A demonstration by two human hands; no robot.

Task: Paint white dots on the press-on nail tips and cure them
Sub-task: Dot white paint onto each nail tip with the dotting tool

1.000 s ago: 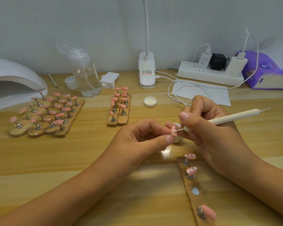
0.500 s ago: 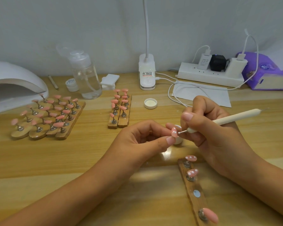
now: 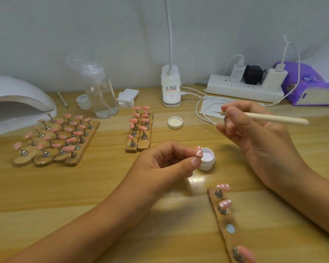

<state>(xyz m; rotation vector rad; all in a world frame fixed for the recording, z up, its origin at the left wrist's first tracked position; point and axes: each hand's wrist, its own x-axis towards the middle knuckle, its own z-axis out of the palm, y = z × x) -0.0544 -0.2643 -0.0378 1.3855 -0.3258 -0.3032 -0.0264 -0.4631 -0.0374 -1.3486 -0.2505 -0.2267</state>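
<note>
Head view, left hand pinching pink nail tip beside open white gel pot, right hand gripping dotting pen raised above wooden table.

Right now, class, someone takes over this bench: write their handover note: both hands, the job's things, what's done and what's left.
Left hand pinches a pink nail tip with white marks by the open paint pot.
Right hand holds the dotting pen clear.
Done: two dotted tips on the near strip.
Left: finish this tip, dot the plain tips, cure in the nail lamp.
</note>
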